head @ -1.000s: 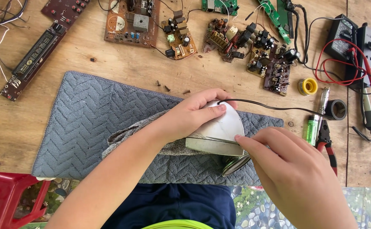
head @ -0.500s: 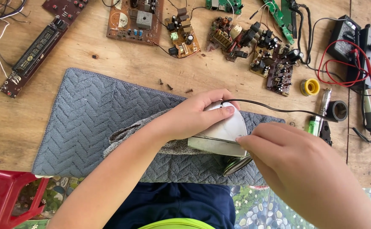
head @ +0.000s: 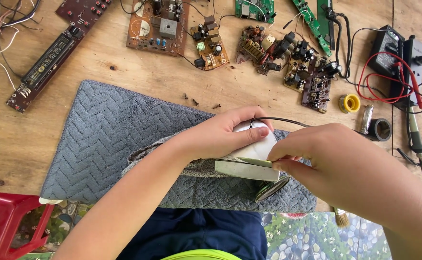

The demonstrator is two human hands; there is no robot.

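Head view: the left hand (head: 220, 137) stays clamped over the white domed housing (head: 256, 151) on the grey mat (head: 105, 139). The right hand (head: 336, 163) has moved in since a second ago and now pinches the housing's front edge, near the black cable (head: 278, 120). Circuit boards (head: 288, 53), solder spool (head: 350, 102) and loose screws (head: 194, 101) lie on the worktop (head: 138, 72), well apart; nothing obstructs.

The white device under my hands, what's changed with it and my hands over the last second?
Little changed. The right hand crept slightly left along the near edge of the white device, where its fingertips now pinch. The left hand kept pressing down on top of the device, with nothing taken up or let go. The device, its black cable, the grey mat and the circuit boards stayed where they were.
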